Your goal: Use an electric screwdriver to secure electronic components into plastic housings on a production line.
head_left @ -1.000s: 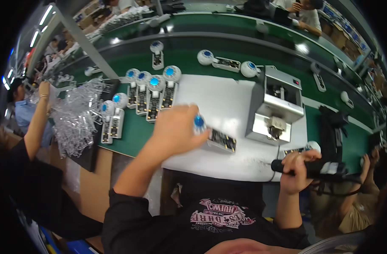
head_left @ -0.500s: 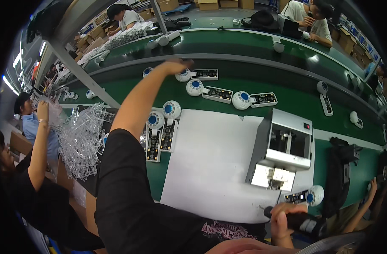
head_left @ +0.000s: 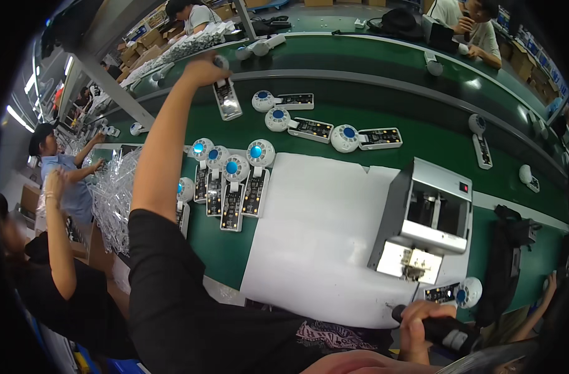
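Note:
Above the green conveyor at the upper left, my left hand (head_left: 203,71) is closed around the round head of a white lamp-like unit (head_left: 227,101). Its rectangular body, with a shiny face, hangs below the fingers. At the lower right my right hand (head_left: 418,318) grips a black handheld power screwdriver (head_left: 446,330). Near its tip lies another white unit with an exposed circuit board (head_left: 442,293). Several similar units with blue round centres stand grouped beside my left arm, one a board-faced unit (head_left: 232,206).
A grey metal machine (head_left: 393,224) stands on a white sheet (head_left: 315,230). More units lie along the green belt (head_left: 415,115), one a ball-headed unit (head_left: 345,138). Clear plastic parts (head_left: 113,199) are heaped at left, by a metal post (head_left: 113,81). Co-workers sit around.
My left hand has moved left across the belt and now has a unit in it. The grouped units show more fully beside my arm. My right hand stays with the screwdriver.

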A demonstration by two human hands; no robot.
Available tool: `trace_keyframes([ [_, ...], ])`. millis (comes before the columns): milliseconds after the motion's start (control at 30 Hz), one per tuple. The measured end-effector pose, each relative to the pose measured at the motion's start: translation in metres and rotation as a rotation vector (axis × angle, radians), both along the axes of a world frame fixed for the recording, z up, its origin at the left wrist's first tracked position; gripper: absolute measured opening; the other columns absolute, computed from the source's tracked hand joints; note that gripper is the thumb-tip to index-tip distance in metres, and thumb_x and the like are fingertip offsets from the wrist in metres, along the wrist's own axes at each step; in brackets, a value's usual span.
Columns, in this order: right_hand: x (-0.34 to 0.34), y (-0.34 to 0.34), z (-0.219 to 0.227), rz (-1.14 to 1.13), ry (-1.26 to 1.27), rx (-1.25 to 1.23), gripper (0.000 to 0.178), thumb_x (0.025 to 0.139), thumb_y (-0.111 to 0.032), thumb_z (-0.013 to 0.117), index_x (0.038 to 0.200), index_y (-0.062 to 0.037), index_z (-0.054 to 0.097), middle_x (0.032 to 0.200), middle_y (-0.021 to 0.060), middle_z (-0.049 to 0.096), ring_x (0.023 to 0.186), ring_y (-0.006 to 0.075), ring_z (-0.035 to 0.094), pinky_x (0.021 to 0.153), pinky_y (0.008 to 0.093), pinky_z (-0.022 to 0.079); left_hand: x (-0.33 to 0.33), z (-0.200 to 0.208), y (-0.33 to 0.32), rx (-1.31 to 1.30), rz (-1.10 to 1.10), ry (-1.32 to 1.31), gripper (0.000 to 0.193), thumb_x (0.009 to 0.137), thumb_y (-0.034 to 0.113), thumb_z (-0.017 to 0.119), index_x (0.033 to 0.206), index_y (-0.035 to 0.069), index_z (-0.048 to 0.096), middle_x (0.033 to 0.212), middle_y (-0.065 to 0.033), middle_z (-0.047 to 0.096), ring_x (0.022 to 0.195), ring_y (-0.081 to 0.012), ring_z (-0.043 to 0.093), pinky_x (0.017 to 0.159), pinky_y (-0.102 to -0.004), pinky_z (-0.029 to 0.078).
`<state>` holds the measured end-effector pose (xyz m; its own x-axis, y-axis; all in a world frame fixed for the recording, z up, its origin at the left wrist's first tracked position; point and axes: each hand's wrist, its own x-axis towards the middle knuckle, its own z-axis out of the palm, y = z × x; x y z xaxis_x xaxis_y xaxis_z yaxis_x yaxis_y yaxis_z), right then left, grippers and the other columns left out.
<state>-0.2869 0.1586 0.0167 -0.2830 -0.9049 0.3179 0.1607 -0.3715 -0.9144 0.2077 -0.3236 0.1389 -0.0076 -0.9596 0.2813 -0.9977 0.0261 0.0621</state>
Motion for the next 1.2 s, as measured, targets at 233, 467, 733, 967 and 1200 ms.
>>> trace_keyframes([
  [233, 0.010, -0.008, -0.007, -0.137, 0.017, -0.222, 0.070, 0.085, -0.012, 0.077, 0.137, -0.0074, 0.031, 0.086, 0.0086, 0.061, 0.080, 0.0202, 0.061, 0.074, 0.0343, 0.052, -0.190, 0.016, 0.241, 0.102, -0.234, 0.298, 0.073, 0.072, 0.047, 0.082, 0.117, -0.008, 0.066, 0.100, -0.0283, 0.071, 0.096, -0.0403, 0.070, 0.087, -0.0446, 0.054],
  [467, 0.003, -0.019, -0.004, -0.031, 0.053, -0.014, 0.036, 0.092, -0.001, 0.059, 0.123, -0.0029, 0.042, 0.074, 0.0070, 0.056, 0.060, 0.0165, 0.056, 0.065, 0.0342, 0.051, -0.256, -0.124, 0.381, 0.160, -0.241, 0.417, 0.065, 0.075, 0.043, 0.082, 0.112, -0.005, 0.062, 0.104, -0.0246, 0.067, 0.093, -0.0402, 0.068, 0.080, -0.0467, 0.054],
  [733, 0.019, -0.059, 0.067, -0.265, 0.139, -0.325, 0.028, 0.089, 0.003, 0.059, 0.113, -0.0039, 0.046, 0.068, 0.0057, 0.053, 0.054, 0.0147, 0.053, 0.059, 0.0338, 0.050, -0.250, -0.161, 0.412, -0.014, -0.531, 0.719, 0.064, 0.072, 0.035, 0.086, 0.116, -0.001, 0.058, 0.104, -0.0189, 0.063, 0.089, -0.0358, 0.066, 0.076, -0.0431, 0.054],
  [967, 0.029, -0.058, 0.070, -0.173, 0.223, -0.129, 0.026, 0.089, 0.003, 0.055, 0.114, -0.0010, 0.048, 0.066, 0.0057, 0.054, 0.049, 0.0148, 0.050, 0.055, 0.0348, 0.049, -0.246, -0.161, 0.416, 0.016, -0.515, 0.695, 0.060, 0.070, 0.034, 0.087, 0.113, 0.001, 0.059, 0.096, -0.0144, 0.065, 0.085, -0.0329, 0.067, 0.071, -0.0405, 0.054],
  [1200, 0.018, -0.029, 0.043, -0.191, 0.154, -0.149, 0.032, 0.087, 0.002, 0.057, 0.117, 0.0009, 0.047, 0.067, 0.0061, 0.054, 0.049, 0.0150, 0.051, 0.055, 0.0351, 0.050, -0.247, -0.168, 0.413, -0.097, -0.594, 0.672, 0.051, 0.069, 0.030, 0.086, 0.104, 0.003, 0.062, 0.088, -0.0117, 0.065, 0.073, -0.0290, 0.067, 0.062, -0.0369, 0.053],
])
